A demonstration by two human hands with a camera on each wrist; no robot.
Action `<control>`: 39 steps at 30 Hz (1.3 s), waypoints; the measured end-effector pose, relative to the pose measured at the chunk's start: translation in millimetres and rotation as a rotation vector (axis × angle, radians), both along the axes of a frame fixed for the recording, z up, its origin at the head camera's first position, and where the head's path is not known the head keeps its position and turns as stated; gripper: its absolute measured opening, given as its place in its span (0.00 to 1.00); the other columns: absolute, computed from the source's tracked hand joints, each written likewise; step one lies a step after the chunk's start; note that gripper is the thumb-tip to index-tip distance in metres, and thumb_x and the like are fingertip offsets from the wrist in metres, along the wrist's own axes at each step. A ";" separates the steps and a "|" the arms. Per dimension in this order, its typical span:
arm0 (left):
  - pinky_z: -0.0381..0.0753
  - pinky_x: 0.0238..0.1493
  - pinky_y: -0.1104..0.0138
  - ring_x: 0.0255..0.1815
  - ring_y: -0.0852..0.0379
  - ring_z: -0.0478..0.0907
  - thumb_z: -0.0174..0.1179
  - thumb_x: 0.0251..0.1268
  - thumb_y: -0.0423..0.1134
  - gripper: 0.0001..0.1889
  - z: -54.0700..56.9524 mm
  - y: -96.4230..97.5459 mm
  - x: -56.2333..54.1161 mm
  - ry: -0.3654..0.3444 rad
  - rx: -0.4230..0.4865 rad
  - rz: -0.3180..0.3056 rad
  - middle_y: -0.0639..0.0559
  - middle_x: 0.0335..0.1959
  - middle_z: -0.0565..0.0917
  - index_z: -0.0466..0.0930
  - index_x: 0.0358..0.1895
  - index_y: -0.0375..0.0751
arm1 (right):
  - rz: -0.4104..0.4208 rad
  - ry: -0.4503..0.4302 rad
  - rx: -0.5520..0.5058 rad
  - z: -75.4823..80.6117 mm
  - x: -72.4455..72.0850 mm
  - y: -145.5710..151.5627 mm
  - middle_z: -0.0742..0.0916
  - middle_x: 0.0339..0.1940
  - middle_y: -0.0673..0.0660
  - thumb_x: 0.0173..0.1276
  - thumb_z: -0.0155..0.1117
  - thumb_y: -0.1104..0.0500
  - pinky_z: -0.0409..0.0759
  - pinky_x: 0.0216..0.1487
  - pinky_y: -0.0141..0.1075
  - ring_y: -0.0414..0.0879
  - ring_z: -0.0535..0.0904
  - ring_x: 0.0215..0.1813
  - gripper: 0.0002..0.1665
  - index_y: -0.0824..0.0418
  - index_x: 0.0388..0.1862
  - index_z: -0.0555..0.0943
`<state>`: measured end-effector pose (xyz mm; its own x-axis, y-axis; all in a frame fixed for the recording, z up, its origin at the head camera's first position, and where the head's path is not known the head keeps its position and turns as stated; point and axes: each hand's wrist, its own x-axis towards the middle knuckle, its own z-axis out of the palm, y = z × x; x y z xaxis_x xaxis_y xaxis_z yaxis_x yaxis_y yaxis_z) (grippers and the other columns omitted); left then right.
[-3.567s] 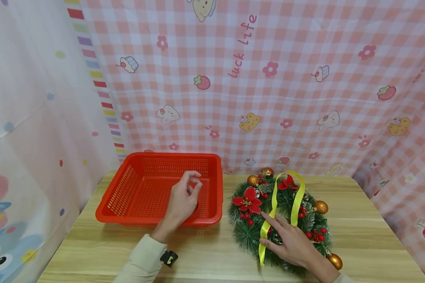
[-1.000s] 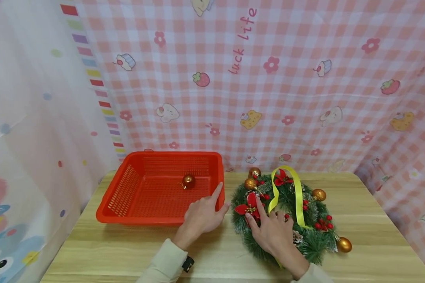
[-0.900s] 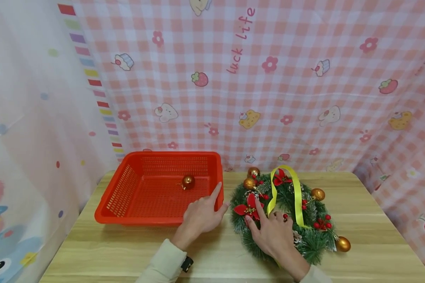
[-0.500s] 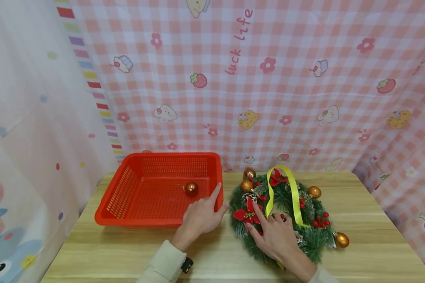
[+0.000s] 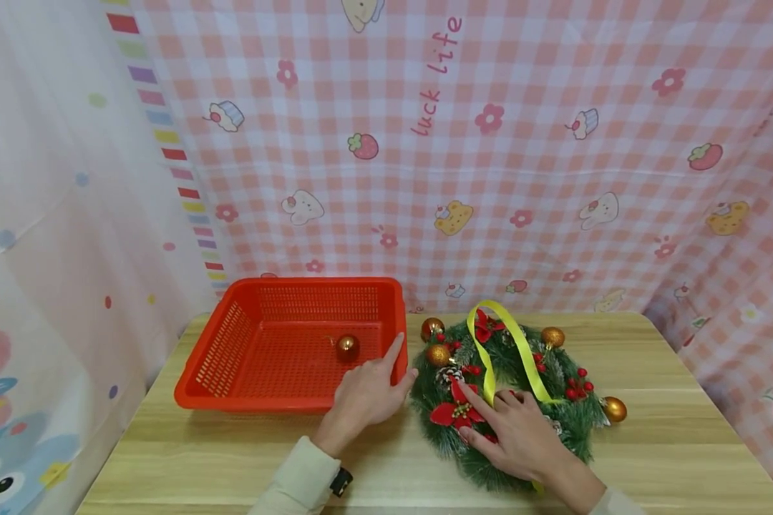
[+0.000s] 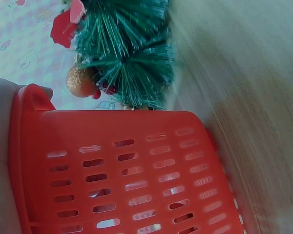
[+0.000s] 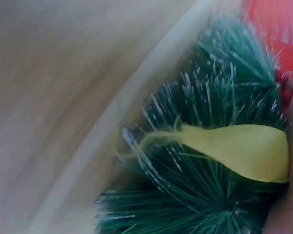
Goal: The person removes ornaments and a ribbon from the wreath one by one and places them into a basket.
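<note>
My left hand (image 5: 369, 392) rests on the right rim of a red plastic basket (image 5: 290, 402), index finger lying straight along the rim and thumb pointing outward. Inside the basket lies a shiny copper-coloured bauble (image 5: 347, 347). To the right, my right hand (image 5: 520, 435) holds a green Christmas wreath (image 5: 439, 436) flat on the table. Its index finger lies over a red poinsettia (image 5: 456, 413), while other fingers curl into the wreath's middle. A yellow ribbon (image 5: 522, 345) loops up from the wreath; the right wrist view shows its frayed tail (image 7: 244, 151) beside the hand.
More baubles stick out around the wreath, such as an orange bauble (image 5: 615, 409) on its right side. The wooden table (image 5: 670, 458) meets a pink checked cloth (image 5: 541, 164) at the back. Bare wood shows between basket and wreath.
Since the first frame my left hand has moved from over the basket to its rim, uncovering the bauble inside. My right hand and the wreath have turned counterclockwise; the loose bauble rolled slightly nearer.
</note>
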<state>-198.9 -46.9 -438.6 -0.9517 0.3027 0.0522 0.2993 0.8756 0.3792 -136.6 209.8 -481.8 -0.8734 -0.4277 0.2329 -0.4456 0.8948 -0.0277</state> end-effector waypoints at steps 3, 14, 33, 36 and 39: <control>0.65 0.18 0.64 0.16 0.56 0.67 0.45 0.73 0.64 0.37 -0.3 0.2 0.0 -0.006 -0.004 -0.005 0.52 0.17 0.69 0.50 0.80 0.56 | 0.078 0.002 -0.001 0.4 -1.6 11.1 0.80 0.27 0.42 0.71 0.51 0.31 0.73 0.53 0.51 0.47 0.78 0.49 0.39 0.41 0.78 0.61; 0.62 0.16 0.63 0.14 0.55 0.63 0.46 0.73 0.62 0.37 0.3 1.6 0.8 -0.024 0.012 0.007 0.52 0.16 0.68 0.50 0.80 0.56 | 0.066 0.106 -0.013 4.1 3.7 26.0 0.82 0.39 0.48 0.67 0.55 0.29 0.68 0.58 0.59 0.53 0.76 0.55 0.40 0.42 0.75 0.67; 0.62 0.14 0.64 0.13 0.56 0.63 0.43 0.73 0.65 0.37 -0.4 -0.8 0.5 -0.013 0.003 0.008 0.52 0.15 0.68 0.50 0.80 0.58 | -0.344 -0.048 -0.154 4.8 19.3 -5.7 0.76 0.65 0.66 0.64 0.53 0.24 0.51 0.60 0.77 0.71 0.65 0.68 0.48 0.50 0.75 0.68; 0.64 0.16 0.63 0.14 0.56 0.65 0.43 0.73 0.65 0.37 -0.4 -0.2 0.6 -0.008 -0.001 0.007 0.52 0.16 0.69 0.49 0.80 0.58 | -0.310 0.028 -0.101 -2.5 17.2 -3.7 0.77 0.63 0.64 0.64 0.55 0.26 0.59 0.59 0.74 0.67 0.70 0.63 0.46 0.49 0.74 0.68; 0.65 0.17 0.63 0.15 0.56 0.66 0.43 0.73 0.65 0.37 -0.1 0.5 0.9 -0.008 -0.003 0.009 0.52 0.16 0.70 0.49 0.80 0.58 | -0.265 0.075 -0.079 -7.7 15.2 1.9 0.79 0.60 0.61 0.64 0.56 0.27 0.63 0.57 0.69 0.63 0.73 0.59 0.45 0.48 0.74 0.69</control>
